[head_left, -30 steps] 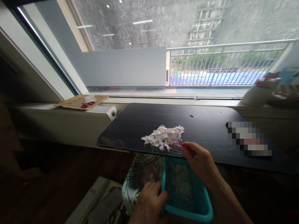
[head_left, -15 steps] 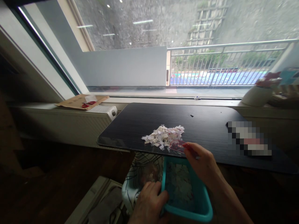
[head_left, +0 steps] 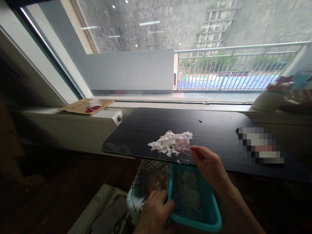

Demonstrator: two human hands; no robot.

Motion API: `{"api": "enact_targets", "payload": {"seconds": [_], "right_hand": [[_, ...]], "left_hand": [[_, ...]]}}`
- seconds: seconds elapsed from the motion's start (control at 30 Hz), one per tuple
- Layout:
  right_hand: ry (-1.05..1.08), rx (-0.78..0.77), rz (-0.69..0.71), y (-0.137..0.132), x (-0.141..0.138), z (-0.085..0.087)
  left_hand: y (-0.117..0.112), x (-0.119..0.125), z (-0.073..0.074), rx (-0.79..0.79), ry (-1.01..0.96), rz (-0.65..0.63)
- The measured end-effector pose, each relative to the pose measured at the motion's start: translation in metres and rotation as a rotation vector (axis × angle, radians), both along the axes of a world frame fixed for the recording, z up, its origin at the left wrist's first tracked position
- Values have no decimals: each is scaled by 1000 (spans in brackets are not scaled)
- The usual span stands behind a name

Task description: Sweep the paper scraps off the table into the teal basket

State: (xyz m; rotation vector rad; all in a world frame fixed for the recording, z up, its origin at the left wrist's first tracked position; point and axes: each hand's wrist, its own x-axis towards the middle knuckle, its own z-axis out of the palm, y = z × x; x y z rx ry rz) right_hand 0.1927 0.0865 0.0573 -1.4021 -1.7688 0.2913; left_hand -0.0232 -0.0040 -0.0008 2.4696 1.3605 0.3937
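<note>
A heap of small white and pink paper scraps (head_left: pixel 170 143) lies on the near part of a black tabletop (head_left: pixel 214 130). My right hand (head_left: pixel 209 165) is closed on a thin clear plastic piece (head_left: pixel 185 148) whose far end touches the right side of the heap. Below the table edge a teal plastic bin (head_left: pixel 212 211) holds paper scraps. My left hand (head_left: pixel 156 214) grips the bin's left rim, fingers curled over it.
A white basket with black lines (head_left: pixel 143 185) sits left of the bin. A white heater (head_left: pixel 107 115) and brown cardboard (head_left: pixel 80 105) lie on the sill at left. A blurred item (head_left: pixel 259 144) rests on the table's right side. A white pot (head_left: pixel 268 97) stands far right.
My right hand and the clear piece have moved slightly up and away, into the right side of the scrap heap. A scrap or two now lie at the table edge. The left hand stays on the bin.
</note>
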Motion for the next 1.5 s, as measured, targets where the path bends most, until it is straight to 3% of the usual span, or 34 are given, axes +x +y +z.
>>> {"api": "enact_targets", "payload": {"seconds": [0.23,0.43,0.8,1.17,1.5], "right_hand": [[4,-27,49,-5,-4,0],[3,-4,-25,-4,1,-3],[23,-52,21,-12,6,-1],[15,-19,14,1,6,-7],[8,-55,42,-11,9,3]], "left_hand": [[-1,0,0,18,-7,4],[-1,1,-1,49,-30,5],[0,2,2,24,-34,15],[-2,2,-1,52,-41,22],[-1,1,2,9,-26,17]]}}
